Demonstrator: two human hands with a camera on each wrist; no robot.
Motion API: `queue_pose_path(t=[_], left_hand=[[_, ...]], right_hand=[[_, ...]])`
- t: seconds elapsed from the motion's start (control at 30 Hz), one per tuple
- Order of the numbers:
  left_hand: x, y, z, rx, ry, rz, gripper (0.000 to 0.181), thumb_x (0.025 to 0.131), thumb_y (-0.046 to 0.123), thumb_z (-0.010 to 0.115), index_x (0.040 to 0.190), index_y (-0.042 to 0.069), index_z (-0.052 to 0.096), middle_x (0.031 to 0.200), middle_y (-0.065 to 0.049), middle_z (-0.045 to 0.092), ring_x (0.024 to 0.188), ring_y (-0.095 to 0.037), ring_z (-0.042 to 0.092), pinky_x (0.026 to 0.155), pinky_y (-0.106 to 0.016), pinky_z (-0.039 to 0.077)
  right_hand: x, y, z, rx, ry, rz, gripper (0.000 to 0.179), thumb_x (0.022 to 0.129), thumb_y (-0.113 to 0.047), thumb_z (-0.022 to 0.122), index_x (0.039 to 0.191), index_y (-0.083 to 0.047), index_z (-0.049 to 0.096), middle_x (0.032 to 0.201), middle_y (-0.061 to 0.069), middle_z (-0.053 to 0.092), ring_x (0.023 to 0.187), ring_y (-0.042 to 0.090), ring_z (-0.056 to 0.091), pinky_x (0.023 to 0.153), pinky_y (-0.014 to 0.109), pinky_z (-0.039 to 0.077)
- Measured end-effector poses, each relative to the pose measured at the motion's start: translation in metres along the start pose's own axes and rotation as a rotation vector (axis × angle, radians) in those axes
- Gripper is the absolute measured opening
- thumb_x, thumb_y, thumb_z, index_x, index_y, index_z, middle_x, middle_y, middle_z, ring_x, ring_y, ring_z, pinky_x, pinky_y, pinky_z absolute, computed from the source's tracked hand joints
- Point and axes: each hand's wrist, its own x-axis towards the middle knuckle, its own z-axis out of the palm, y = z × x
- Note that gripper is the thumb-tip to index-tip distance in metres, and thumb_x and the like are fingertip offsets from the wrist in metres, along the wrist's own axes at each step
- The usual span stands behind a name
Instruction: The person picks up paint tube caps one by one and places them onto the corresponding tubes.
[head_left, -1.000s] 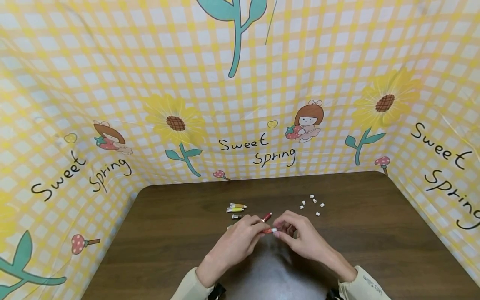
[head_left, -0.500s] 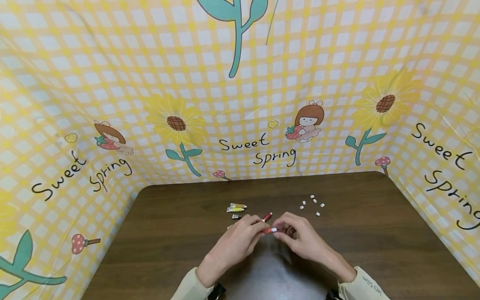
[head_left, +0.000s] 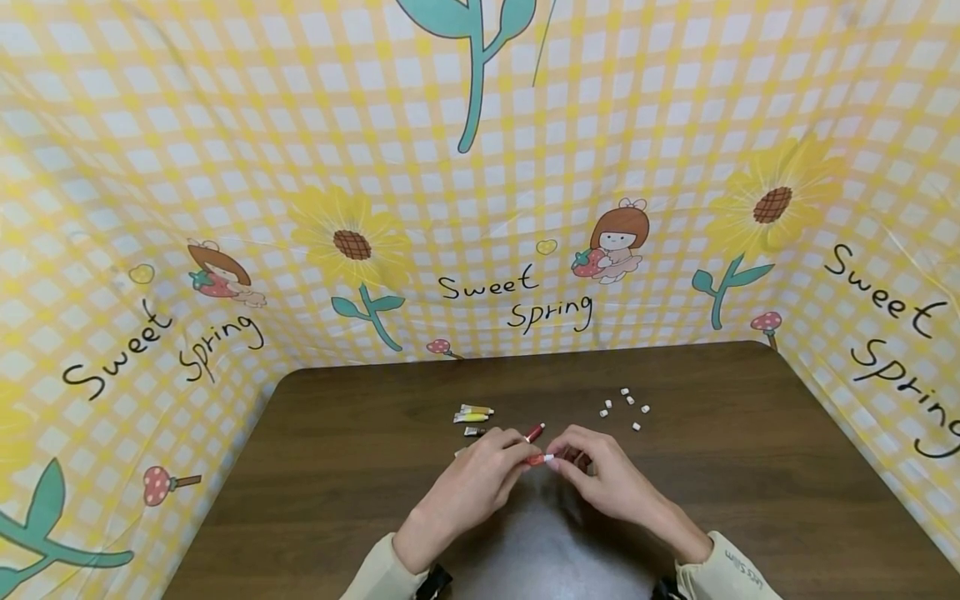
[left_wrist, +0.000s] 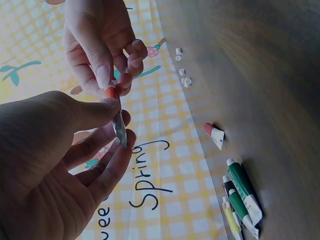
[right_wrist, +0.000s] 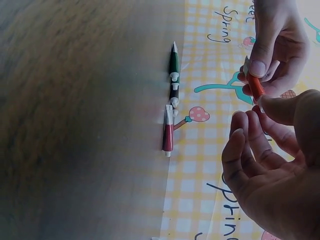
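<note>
My left hand (head_left: pixel 483 475) pinches a small orange-red paint tube (head_left: pixel 536 460) between thumb and fingers. In the left wrist view the flattened silver end of this paint tube (left_wrist: pixel 120 131) sticks out past the thumb. From the other side, my right hand (head_left: pixel 615 471) pinches its white-capped end with thumb and forefinger. The right fingertips mostly cover that end in the right wrist view, where the orange body (right_wrist: pixel 255 87) lies between both hands. Just beyond the left fingers, a dark red tube (head_left: pixel 534 433) lies on the table.
Yellow tubes (head_left: pixel 472 415) and a dark tube (head_left: pixel 474 432) lie beyond my left hand. Green tubes (left_wrist: pixel 241 182) show in the left wrist view. Several small white caps (head_left: pixel 630 402) are scattered beyond my right hand. A checked cloth (head_left: pixel 480 208) hangs around the brown table (head_left: pixel 337 467).
</note>
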Motion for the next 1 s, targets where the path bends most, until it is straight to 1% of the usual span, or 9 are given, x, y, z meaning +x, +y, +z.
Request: queue_pose_path(t=[0.1,0.27,0.4,0.5,0.6,0.67,0.73,0.9,1.0], left_hand=[[-0.0004,0.0002,0.0,0.007,0.002,0.002,0.017,0.105,0.016,0.07,0.12,0.02,0.077,0.114,0.006,0.072,0.098,-0.012,0.066,0.086,-0.026,0.059],[-0.0009,0.0005,0.0002,0.012,0.005,0.004,0.017,0.105,0.017,0.07,0.12,0.02,0.077,0.114,0.006,0.072,0.099,-0.012,0.066,0.086,-0.026,0.059],[-0.0005,0.0009,0.0001,0.011,0.004,0.003,0.017,0.105,0.017,0.07,0.12,0.02,0.077,0.115,0.006,0.072,0.099,-0.012,0.066,0.086,-0.026,0.059],[-0.0003,0.001,-0.0002,0.012,0.001,0.002,0.017,0.106,0.017,0.07,0.121,0.02,0.077,0.115,0.006,0.072,0.1,-0.012,0.066,0.087,-0.026,0.059],[-0.0002,0.0007,-0.0009,0.013,0.002,0.004,0.017,0.105,0.017,0.07,0.121,0.02,0.077,0.115,0.006,0.073,0.1,-0.012,0.066,0.087,-0.027,0.059],[-0.0002,0.0005,-0.0015,0.011,0.006,0.006,0.017,0.105,0.016,0.071,0.12,0.02,0.078,0.114,0.006,0.073,0.099,-0.012,0.066,0.087,-0.027,0.059],[0.0,0.0001,-0.0016,0.01,0.011,0.01,0.017,0.105,0.016,0.071,0.12,0.019,0.078,0.114,0.006,0.073,0.099,-0.012,0.066,0.087,-0.027,0.059],[0.0,-0.0009,-0.0014,0.014,0.015,0.017,0.017,0.105,0.015,0.071,0.119,0.019,0.078,0.114,0.006,0.073,0.098,-0.012,0.065,0.086,-0.026,0.059],[-0.0002,-0.0011,-0.0012,0.005,0.014,0.011,0.016,0.105,0.016,0.07,0.12,0.019,0.078,0.114,0.006,0.073,0.098,-0.012,0.065,0.085,-0.026,0.059]], right_hand=[[0.0001,-0.0001,-0.0001,-0.002,-0.005,0.015,0.007,0.103,-0.013,0.072,0.104,-0.018,0.077,0.094,-0.007,0.072,0.08,0.007,0.066,0.066,0.028,0.058],[0.0001,-0.0008,-0.0009,-0.007,-0.027,0.045,0.008,0.105,-0.016,0.069,0.104,-0.017,0.077,0.094,-0.001,0.074,0.079,0.003,0.063,0.066,0.027,0.057],[-0.0006,-0.001,-0.0018,-0.006,-0.042,0.053,0.011,0.106,-0.016,0.068,0.104,-0.013,0.078,0.094,-0.003,0.074,0.078,0.002,0.062,0.067,0.028,0.058],[-0.0007,-0.0005,-0.0024,-0.006,-0.047,0.056,0.013,0.107,-0.017,0.067,0.103,-0.011,0.078,0.094,-0.005,0.073,0.079,0.003,0.064,0.069,0.029,0.059],[-0.0001,0.0003,-0.0028,-0.011,-0.046,0.06,0.012,0.108,-0.019,0.066,0.105,-0.016,0.078,0.094,-0.008,0.072,0.08,0.005,0.064,0.07,0.028,0.058],[0.0001,0.0007,-0.0033,-0.011,-0.035,0.057,0.009,0.106,-0.019,0.068,0.106,-0.019,0.077,0.093,-0.009,0.071,0.079,0.006,0.064,0.068,0.027,0.058],[0.0002,0.001,-0.004,-0.013,-0.019,0.034,0.005,0.104,-0.018,0.073,0.107,-0.021,0.076,0.092,-0.01,0.069,0.079,0.005,0.064,0.065,0.026,0.057],[0.001,0.0019,-0.0053,-0.022,0.021,-0.079,0.018,0.095,-0.008,0.082,0.106,-0.018,0.073,0.092,-0.007,0.068,0.076,0.004,0.062,0.058,0.029,0.056],[0.0017,0.0021,-0.0052,-0.018,0.029,-0.106,0.021,0.092,-0.004,0.083,0.105,-0.018,0.073,0.094,-0.006,0.068,0.077,0.004,0.062,0.057,0.029,0.056]])
